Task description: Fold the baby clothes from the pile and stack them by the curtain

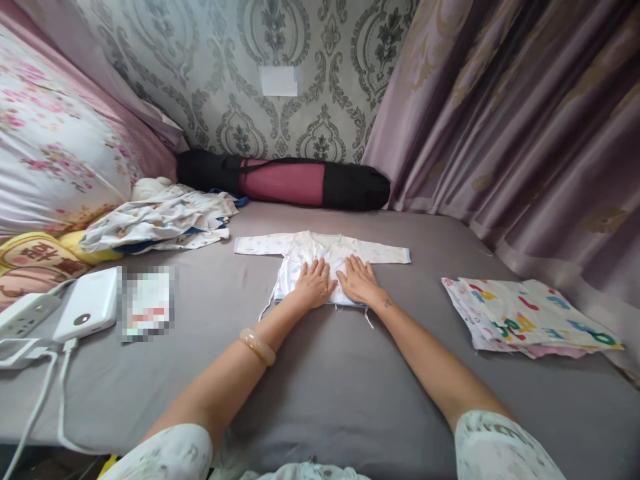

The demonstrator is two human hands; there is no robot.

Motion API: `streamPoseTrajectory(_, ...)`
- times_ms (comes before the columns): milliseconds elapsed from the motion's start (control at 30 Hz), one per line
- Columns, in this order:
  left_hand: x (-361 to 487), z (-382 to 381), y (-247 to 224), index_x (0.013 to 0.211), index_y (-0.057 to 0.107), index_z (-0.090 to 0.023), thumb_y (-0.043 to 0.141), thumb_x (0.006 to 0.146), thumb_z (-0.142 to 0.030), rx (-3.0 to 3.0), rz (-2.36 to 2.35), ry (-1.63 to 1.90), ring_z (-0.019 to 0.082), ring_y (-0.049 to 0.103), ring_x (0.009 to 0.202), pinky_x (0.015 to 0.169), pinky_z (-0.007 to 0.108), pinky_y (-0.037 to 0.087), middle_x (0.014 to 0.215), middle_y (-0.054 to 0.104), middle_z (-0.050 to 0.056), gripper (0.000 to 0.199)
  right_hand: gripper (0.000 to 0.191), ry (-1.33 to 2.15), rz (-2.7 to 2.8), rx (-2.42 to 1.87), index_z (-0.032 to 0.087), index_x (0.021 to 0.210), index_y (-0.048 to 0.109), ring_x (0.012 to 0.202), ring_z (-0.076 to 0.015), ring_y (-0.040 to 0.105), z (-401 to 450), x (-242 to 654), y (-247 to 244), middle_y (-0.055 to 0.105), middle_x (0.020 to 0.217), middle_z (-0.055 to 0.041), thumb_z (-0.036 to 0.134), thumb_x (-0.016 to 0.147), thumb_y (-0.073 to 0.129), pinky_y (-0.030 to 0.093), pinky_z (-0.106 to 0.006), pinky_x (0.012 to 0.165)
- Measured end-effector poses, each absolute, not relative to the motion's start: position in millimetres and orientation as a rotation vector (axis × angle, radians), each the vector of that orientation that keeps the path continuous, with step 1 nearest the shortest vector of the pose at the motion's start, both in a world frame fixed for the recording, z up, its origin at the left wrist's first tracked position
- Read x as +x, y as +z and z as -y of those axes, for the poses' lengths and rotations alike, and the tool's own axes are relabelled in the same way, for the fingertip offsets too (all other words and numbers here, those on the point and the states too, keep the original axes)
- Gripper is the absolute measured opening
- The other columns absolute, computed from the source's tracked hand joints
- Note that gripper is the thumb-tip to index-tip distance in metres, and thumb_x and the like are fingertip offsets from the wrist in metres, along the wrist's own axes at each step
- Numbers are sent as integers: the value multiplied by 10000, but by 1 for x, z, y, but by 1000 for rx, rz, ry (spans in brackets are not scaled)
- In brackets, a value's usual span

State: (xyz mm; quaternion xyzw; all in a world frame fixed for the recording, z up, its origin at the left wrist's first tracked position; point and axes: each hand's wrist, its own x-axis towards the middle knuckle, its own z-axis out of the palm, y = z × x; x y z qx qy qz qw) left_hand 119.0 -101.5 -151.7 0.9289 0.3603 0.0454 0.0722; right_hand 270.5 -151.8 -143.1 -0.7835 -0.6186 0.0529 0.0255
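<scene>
A small white baby shirt (320,248) with pale prints and light blue cuffs lies spread on the grey sheet (320,373), its sleeves stretched out to both sides. Thin ties hang from its lower edge. My left hand (316,283) lies flat on the left half of the shirt's body, fingers pointing away from me. On the right half rests my right hand (359,280), also flat with its fingers spread. Neither hand holds anything. The thumbs point toward each other with a small gap between them.
Folded printed cloths (535,317) lie at the right. Crumpled clothes (165,217) and a yellow plush thing (40,257) are at the back left, near a white power bank (93,303), a power strip (27,313) and a blurred packet (149,303). A black-and-red long bag (283,181) lies along the wall.
</scene>
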Motion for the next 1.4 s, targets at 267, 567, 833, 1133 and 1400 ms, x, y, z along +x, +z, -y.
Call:
streamPoseTrajectory(267,119,103,-161,1465,365,-155,271,977,-440,2743,-1134,226,309,231,1454,1161,567,162,1564,295,138,573,397,-12,1670,-2424,223,1093,696,1116,-244,555,86,304,-118,645,1155,-105,253,982,317,377,-356,918)
streamPoseTrajectory(567,119,104,-160,1469,356,-123,243,983,-454,2736,-1127,202,313,213,1460,1165,574,155,1569,280,140,599,238,85,1589,-2446,235,1039,708,1162,-238,499,30,329,-131,640,1195,-65,296,927,507,350,-353,935)
streamPoseTrajectory(833,119,106,-160,1485,329,-147,237,984,-469,2695,-1138,183,336,161,1470,1133,665,115,1583,240,127,603,274,-60,1534,-2429,185,1064,660,1137,-253,488,21,331,-156,607,1190,-114,249,965,413,331,-365,936)
streamPoseTrajectory(1133,119,107,-152,1466,357,-149,251,980,-497,2650,-1136,198,331,163,1470,1127,672,137,1587,231,130,607,363,-116,1642,-2402,151,1195,602,1217,-270,458,35,318,-148,566,1287,-157,201,969,322,294,-398,1008)
streamPoseTrajectory(1400,120,106,-153,1482,316,-92,231,971,-547,2602,-1176,181,330,126,1477,1150,632,80,1580,217,189,690,671,223,1808,-2448,17,1514,225,1479,-268,86,48,292,-160,152,1602,-159,437,996,149,69,-446,1179)
